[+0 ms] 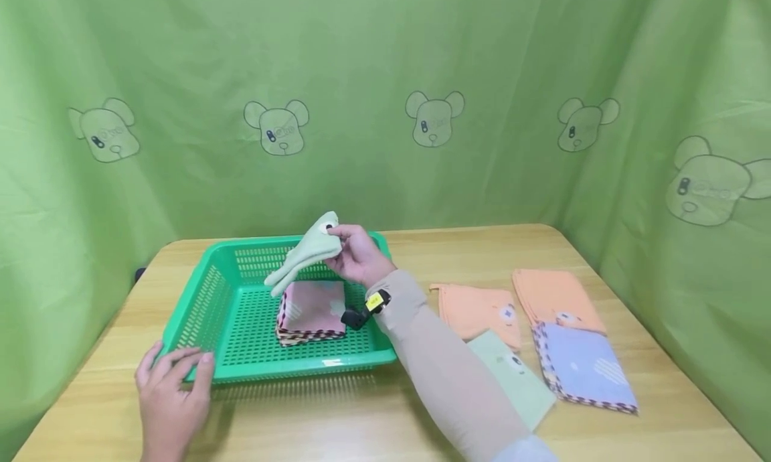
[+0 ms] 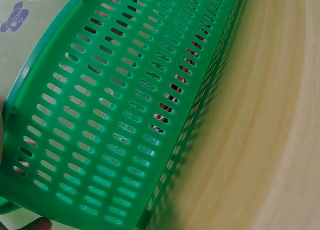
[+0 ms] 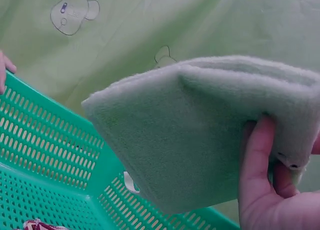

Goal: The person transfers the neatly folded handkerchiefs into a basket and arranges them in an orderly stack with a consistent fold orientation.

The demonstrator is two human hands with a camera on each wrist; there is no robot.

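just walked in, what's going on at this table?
A person is handling folded cloths. The right hand pinches a green cloth up in the air over the basket, and the left hand is at the basket's near left corner. A folded pink cloth lies inside the basket. On the table, to the right of the basket, are two orange cloths, a blue cloth and a second green cloth.

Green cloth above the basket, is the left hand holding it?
No, the right hand holds the green cloth while the left hand touches the basket.
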